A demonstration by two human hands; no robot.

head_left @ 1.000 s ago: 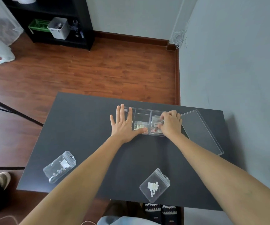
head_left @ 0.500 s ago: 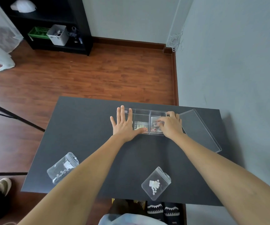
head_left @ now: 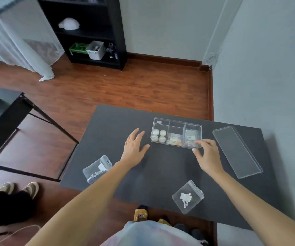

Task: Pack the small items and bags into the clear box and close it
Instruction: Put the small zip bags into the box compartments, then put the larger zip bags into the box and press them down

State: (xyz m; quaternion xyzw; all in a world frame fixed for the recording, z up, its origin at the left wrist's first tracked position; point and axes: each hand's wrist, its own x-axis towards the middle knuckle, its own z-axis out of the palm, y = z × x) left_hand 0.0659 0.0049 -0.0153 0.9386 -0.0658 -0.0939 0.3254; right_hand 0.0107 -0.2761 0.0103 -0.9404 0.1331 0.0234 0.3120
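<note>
A clear three-compartment box (head_left: 176, 122) stands uncovered on the dark table (head_left: 111, 121). Its left cell holds several white balls (head_left: 159, 135), the middle cell small packets (head_left: 174, 139), the right cell more packets (head_left: 191, 137). The clear lid (head_left: 237, 150) lies flat to the box's right. Two clear zip bags with white bits lie loose: one (head_left: 97, 169) near the table's left edge, one (head_left: 188, 196) near the front edge. My left hand (head_left: 134, 148) rests flat and empty left of the box. My right hand (head_left: 206, 155) hovers at the box's front right corner, fingers spread, holding nothing.
A wall runs close along the table's right side. Left of the table stands a black frame table (head_left: 10, 114). Another person's shoes (head_left: 19, 188) are on the floor at lower left. A black shelf unit (head_left: 90, 32) stands far back.
My left hand slid off the box to its left, uncovering the white balls. My right hand pulled back out of the right cell to the front corner. The camera view shifted.
</note>
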